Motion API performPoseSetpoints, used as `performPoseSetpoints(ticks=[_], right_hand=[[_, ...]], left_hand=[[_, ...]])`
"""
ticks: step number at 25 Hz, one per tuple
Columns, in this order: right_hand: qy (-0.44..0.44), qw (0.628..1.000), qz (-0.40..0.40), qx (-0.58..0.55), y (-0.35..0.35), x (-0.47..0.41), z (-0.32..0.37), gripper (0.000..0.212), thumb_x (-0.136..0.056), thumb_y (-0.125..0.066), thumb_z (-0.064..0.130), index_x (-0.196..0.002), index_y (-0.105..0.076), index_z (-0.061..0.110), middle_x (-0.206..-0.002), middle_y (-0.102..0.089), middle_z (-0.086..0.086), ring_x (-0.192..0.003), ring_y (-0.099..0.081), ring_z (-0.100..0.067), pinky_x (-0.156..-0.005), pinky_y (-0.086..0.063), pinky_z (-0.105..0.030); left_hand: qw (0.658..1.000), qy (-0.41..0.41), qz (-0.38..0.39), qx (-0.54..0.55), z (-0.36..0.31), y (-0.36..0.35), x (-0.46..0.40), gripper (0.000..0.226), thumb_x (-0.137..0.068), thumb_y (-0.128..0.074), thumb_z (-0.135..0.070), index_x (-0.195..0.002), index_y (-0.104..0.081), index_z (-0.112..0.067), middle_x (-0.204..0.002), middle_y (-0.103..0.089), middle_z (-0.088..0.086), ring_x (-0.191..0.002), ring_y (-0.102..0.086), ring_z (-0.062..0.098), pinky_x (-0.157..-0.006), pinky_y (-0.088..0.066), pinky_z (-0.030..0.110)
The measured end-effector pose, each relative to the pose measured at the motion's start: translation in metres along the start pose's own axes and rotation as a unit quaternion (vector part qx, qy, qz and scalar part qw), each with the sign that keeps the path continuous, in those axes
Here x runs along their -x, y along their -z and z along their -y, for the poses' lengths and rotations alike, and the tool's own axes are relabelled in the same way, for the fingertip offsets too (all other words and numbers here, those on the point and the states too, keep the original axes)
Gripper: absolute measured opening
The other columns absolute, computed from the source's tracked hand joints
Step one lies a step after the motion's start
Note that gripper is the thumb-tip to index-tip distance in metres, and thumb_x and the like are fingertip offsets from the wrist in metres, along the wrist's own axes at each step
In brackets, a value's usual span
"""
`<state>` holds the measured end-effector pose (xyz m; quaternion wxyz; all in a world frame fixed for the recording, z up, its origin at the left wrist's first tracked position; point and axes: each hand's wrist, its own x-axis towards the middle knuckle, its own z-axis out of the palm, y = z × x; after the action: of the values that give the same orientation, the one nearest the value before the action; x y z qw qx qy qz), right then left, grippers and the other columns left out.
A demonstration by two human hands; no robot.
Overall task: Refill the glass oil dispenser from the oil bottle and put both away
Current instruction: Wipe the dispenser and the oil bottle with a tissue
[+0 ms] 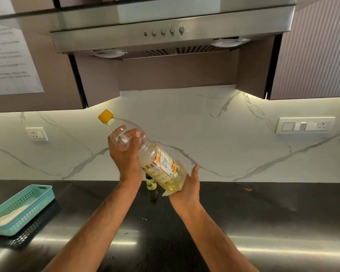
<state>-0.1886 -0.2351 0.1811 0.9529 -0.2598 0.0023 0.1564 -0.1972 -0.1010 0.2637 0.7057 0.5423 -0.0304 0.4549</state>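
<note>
A clear plastic oil bottle with a yellow cap and a yellow label is held tilted above the counter, cap up and to the left. Pale oil pools in its lower end. My left hand grips its upper shoulder, fingers curled round it. My right hand cups the bottle's base from below, with something white between palm and base. The glass oil dispenser, small and dark, stands upright on the counter right behind the bottle, partly hidden by it.
A teal perforated basket sits on a black one at the counter's left. The dark stone counter runs wide. A steel hood and cabinets hang overhead; wall sockets on the marble backsplash.
</note>
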Motion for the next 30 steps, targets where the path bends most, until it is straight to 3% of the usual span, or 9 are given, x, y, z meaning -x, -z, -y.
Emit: performPoseSetpoints(ticks=[5, 7, 10, 14, 16, 18, 23, 26, 30], right_hand=[[-0.053, 0.998, 0.025, 0.026, 0.018, 0.003, -0.018, 0.088, -0.087, -0.032, 0.080, -0.147, -0.051, 0.017, -0.143, -0.059, -0.013, -0.138, -0.050, -0.031, -0.125, -0.021, -0.051], [-0.067, 0.996, 0.011, 0.059, 0.027, 0.007, -0.017, 0.090, -0.083, -0.039, 0.079, -0.146, -0.051, 0.016, -0.140, -0.061, -0.014, -0.131, -0.055, -0.029, -0.119, -0.034, -0.046], [-0.066, 0.996, 0.006, 0.067, 0.035, 0.014, -0.011, 0.089, -0.085, -0.039, 0.078, -0.144, -0.053, 0.012, -0.126, -0.066, -0.019, -0.106, -0.067, -0.030, -0.092, -0.052, -0.041], [-0.030, 0.998, 0.041, 0.037, 0.020, 0.010, -0.004, 0.084, -0.091, -0.030, 0.077, -0.145, -0.052, 0.016, -0.140, -0.061, -0.014, -0.131, -0.057, -0.034, -0.119, -0.034, -0.048], [-0.024, 0.999, 0.038, 0.022, 0.007, 0.007, -0.002, 0.083, -0.093, -0.026, 0.077, -0.144, -0.053, 0.016, -0.141, -0.061, -0.014, -0.133, -0.055, -0.034, -0.121, -0.031, -0.049], [-0.031, 0.999, 0.032, 0.005, 0.000, 0.004, -0.004, 0.084, -0.093, -0.027, 0.077, -0.143, -0.054, 0.016, -0.141, -0.061, -0.015, -0.133, -0.055, -0.035, -0.121, -0.032, -0.048], [-0.085, 0.995, 0.046, -0.028, 0.007, 0.008, -0.020, 0.087, -0.092, -0.033, 0.078, -0.148, -0.048, 0.014, -0.143, -0.057, -0.020, -0.135, -0.053, -0.036, -0.123, -0.027, -0.046], [-0.096, 0.993, 0.069, 0.001, 0.018, 0.008, -0.019, 0.094, -0.088, -0.031, 0.081, -0.150, -0.044, 0.011, -0.146, -0.054, -0.021, -0.138, -0.050, -0.037, -0.125, -0.022, -0.048], [-0.023, 0.988, 0.087, 0.128, 0.022, 0.005, -0.016, 0.085, -0.091, -0.025, 0.077, -0.150, -0.043, 0.019, -0.144, -0.059, -0.009, -0.135, -0.055, -0.026, -0.124, -0.025, -0.049]], left_hand=[[0.999, -0.026, 0.003, -0.026, 0.001, 0.002, -0.003, 0.074, -0.073, -0.074, -0.050, -0.133, -0.050, -0.016, -0.110, -0.066, -0.032, -0.111, -0.067, 0.008, -0.091, -0.060, 0.042], [0.998, -0.044, 0.023, -0.032, -0.003, 0.004, -0.006, 0.079, -0.074, -0.075, -0.050, -0.135, -0.048, -0.009, -0.112, -0.066, -0.033, -0.111, -0.066, 0.007, -0.091, -0.060, 0.039], [0.998, -0.049, 0.035, -0.029, -0.003, 0.011, -0.014, 0.079, -0.074, -0.075, -0.051, -0.135, -0.048, -0.008, -0.112, -0.066, -0.031, -0.111, -0.067, 0.006, -0.090, -0.060, 0.036], [0.999, -0.010, 0.035, 0.013, 0.004, 0.014, -0.012, 0.069, -0.074, -0.075, -0.050, -0.131, -0.051, -0.020, -0.127, -0.066, -0.008, -0.117, -0.066, 0.020, -0.090, -0.061, 0.042], [0.999, 0.017, 0.026, 0.039, 0.002, 0.010, -0.008, 0.068, -0.072, -0.076, -0.051, -0.130, -0.052, -0.024, -0.133, -0.061, 0.008, -0.117, -0.066, 0.027, -0.082, -0.062, 0.037], [0.998, 0.021, 0.016, 0.050, -0.002, 0.006, -0.008, 0.073, -0.072, -0.075, -0.050, -0.134, -0.051, -0.019, -0.130, -0.061, 0.006, -0.113, -0.069, 0.022, -0.076, -0.061, 0.033], [0.998, -0.050, 0.029, -0.013, -0.001, 0.006, -0.012, 0.078, -0.074, -0.076, -0.045, -0.136, -0.048, -0.007, -0.123, -0.064, -0.002, -0.115, -0.066, 0.019, -0.087, -0.061, 0.032], [0.996, -0.067, 0.053, -0.040, 0.005, 0.008, -0.010, 0.078, -0.074, -0.078, -0.041, -0.137, -0.046, -0.006, -0.126, -0.065, 0.009, -0.117, -0.065, 0.025, -0.086, -0.058, 0.026], [0.994, -0.072, 0.053, -0.062, 0.006, 0.002, -0.005, 0.075, -0.074, -0.080, -0.042, -0.135, -0.048, -0.012, -0.125, -0.064, 0.001, -0.114, -0.065, 0.008, -0.082, -0.055, 0.016]])
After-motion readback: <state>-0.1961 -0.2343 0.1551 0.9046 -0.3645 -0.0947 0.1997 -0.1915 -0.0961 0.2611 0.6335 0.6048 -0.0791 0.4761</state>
